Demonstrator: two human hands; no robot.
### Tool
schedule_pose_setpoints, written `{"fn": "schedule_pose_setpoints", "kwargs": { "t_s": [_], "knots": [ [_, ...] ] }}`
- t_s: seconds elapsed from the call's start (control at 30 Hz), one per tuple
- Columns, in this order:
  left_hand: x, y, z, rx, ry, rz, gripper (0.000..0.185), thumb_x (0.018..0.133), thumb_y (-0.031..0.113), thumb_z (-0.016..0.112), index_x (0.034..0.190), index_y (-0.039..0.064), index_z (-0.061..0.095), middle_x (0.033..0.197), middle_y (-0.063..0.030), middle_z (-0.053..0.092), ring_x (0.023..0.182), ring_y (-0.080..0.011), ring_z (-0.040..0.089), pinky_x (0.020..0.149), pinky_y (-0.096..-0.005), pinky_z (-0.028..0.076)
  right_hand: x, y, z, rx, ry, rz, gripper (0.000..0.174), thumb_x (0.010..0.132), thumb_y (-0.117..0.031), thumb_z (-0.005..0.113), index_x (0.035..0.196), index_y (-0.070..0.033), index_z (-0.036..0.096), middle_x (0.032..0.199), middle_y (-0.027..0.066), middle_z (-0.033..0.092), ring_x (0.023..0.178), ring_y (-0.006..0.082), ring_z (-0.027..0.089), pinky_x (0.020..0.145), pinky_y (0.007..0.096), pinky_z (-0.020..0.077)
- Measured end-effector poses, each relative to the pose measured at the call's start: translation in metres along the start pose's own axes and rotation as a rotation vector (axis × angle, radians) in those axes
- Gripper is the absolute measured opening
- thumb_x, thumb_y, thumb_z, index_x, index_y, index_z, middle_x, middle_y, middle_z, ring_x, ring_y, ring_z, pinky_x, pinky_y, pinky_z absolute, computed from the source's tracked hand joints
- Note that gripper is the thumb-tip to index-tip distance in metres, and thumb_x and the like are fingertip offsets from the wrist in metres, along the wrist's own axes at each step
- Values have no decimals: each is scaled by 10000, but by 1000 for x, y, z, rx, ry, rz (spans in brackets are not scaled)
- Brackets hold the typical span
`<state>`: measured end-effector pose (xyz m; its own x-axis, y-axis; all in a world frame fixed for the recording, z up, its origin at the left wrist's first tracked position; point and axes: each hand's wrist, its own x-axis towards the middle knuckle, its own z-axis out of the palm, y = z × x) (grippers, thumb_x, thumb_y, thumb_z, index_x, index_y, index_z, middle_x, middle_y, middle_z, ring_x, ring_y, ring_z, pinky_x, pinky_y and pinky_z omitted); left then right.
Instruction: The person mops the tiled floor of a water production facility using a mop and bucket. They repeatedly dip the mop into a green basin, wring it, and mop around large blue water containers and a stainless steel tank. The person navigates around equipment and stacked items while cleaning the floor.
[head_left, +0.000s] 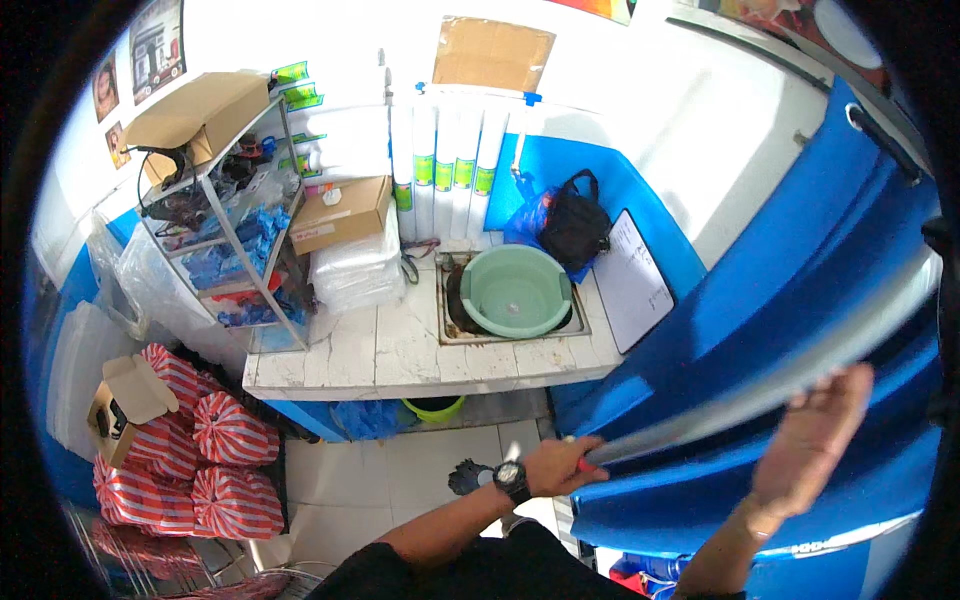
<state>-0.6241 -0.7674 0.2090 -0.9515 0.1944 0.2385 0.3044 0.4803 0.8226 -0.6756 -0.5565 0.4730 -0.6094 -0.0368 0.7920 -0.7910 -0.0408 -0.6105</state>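
My left hand (562, 466), with a black watch on its wrist, grips the narrow end of a long pale thing (720, 401). Something red shows at the fingers. Motion blurs this long thing, so I cannot tell exactly what it is; it slants up to the right edge of view and looks wider there. Just below it, my right hand (806, 442) is held flat with fingers stretched out and nothing in it. I cannot tell whether that hand touches the pale thing. A blue curtain (675, 337) hangs behind both.
A green basin (517, 292) sits over a sink in the tiled counter (337, 367). Boxes and bags crowd a metal shelf (240, 240). Striped bundles (232, 502) are stacked at left. A black glove (471, 476) lies on the floor. A whiteboard (634, 285) bears handwriting.
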Motion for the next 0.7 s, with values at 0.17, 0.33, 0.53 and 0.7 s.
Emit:
{"fn": "schedule_pose_setpoints", "kwargs": {
  "t_s": [0.17, 0.33, 0.53, 0.7],
  "knots": [
    [93, 62, -137, -272, 339, 220, 582, 917, 389, 774, 1311, 29, 542, 878, -154, 669, 730, -311, 676, 678, -405, 519, -93, 156, 67, -125, -696, 644, 658, 876, -142, 781, 1465, -28, 511, 1412, 140, 574, 1300, 252, 581, 1071, 408, 467],
    [171, 127, -220, -423, 258, 301, 632, 962, 321, 743, 1421, 14, 436, 905, -95, 642, 804, -197, 650, 733, -349, 518, -75, 199, 132, 277, -777, 391, 341, 1016, -207, 659, 1232, 35, 553, 1043, 122, 678, 946, 232, 673, 840, 372, 536],
    [232, 96, -281, -380, 284, 423, 886, 950, 423, 760, 1566, 17, 270, 1350, -210, 519, 1159, -265, 605, 980, -396, 505, 70, 204, 191, 665, -526, 354, 273, 1070, -321, 571, 1101, -53, 533, 839, 37, 597, 697, 106, 577, 730, 314, 523],
    [212, -2, -227, -74, 127, 188, 844, 871, 414, 844, 1504, 39, 432, 1412, -157, 557, 1345, -293, 521, 1111, -425, 433, 192, 186, 210, 679, -417, 127, 317, 1091, -311, 556, 1209, -16, 553, 868, 17, 554, 706, 95, 547, 771, 347, 520]
  ]
}}
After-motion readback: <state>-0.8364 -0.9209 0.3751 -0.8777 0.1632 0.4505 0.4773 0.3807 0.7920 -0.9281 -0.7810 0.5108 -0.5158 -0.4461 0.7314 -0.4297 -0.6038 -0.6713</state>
